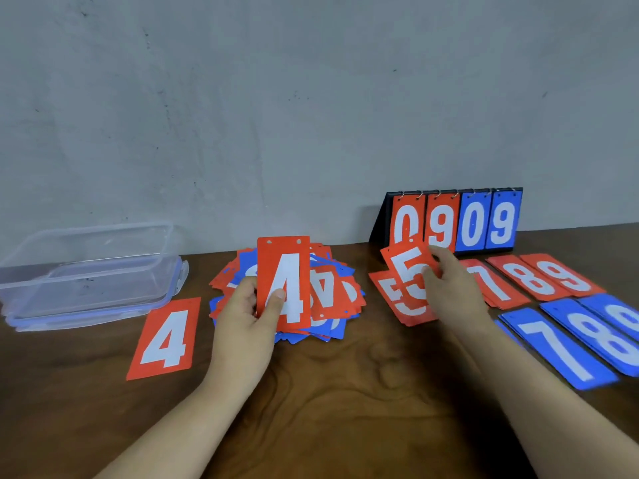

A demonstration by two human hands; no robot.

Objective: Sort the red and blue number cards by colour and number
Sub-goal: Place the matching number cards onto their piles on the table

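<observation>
The left hand [247,307] holds a red 4 card [283,281] upright above the mixed pile [337,295] of red and blue cards at the middle of the wooden surface [345,392]; its thumb lies across the card's face, and the other fingers are hidden behind the card. At eight o'clock from the pile, apart from it, a second red 4 [165,338] lies flat and face up. The right hand [453,286] is at three o'clock from the pile, its fingers [440,254] pinching the right edge of a red 5 card [408,271], which is tilted over the red 5 stack [394,305]. Whether the card touches the stack cannot be told. Farther toward three o'clock lie the red 7 [498,288], red 8 [529,276] and red 9 [563,273] side by side. Nearer the person is a row of blue 7 [560,347], blue 8 [601,335] and blue 9 [624,312]. At twelve o'clock from the right hand, a flip scoreboard [453,219] stands against the wall, showing red 0 9 and blue 0 9. A clear plastic box [86,267] sits at nine o'clock from the pile.
</observation>
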